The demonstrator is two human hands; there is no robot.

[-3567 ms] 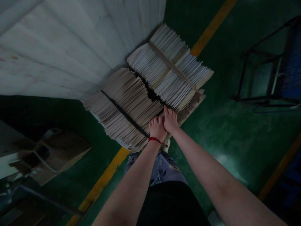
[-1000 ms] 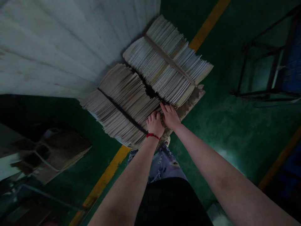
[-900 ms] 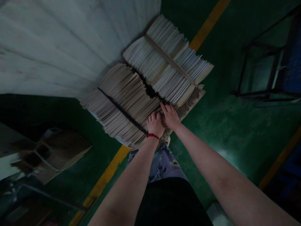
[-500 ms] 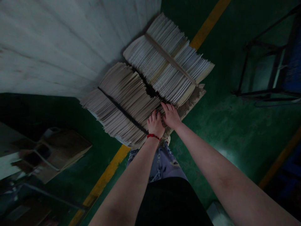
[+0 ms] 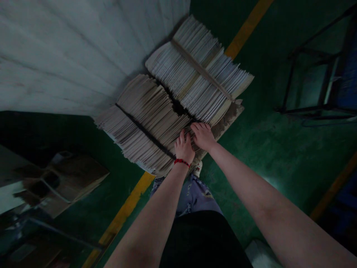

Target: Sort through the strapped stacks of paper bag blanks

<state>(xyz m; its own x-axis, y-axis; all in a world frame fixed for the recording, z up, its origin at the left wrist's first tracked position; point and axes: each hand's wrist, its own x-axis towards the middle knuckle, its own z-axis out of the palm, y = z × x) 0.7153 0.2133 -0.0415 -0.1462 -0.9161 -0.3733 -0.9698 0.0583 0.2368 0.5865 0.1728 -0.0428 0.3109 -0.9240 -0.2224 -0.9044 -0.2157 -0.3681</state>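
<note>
Green painted floor point(image 5: 251, 149) spreads across the frame, with a white panelled surface point(image 5: 83, 56) over its upper left. Near the centre, a worn brown board point(image 5: 227, 118) bears a pale, tan-strapped bundle of sheets point(image 5: 198, 87) and, lower left of it, a greyish-brown, black-strapped bundle of sheets point(image 5: 154, 111). At the brown one's lower right end rest my bare left grip point(image 5: 184, 149) and bare right grip point(image 5: 204, 136), side by side, fingers half-curled; anything pinched underneath is hidden. My right forefinger point(image 5: 194, 127), outstretched half a second ago, now bends inward beside its neighbours, suggesting a firmer hold.
</note>
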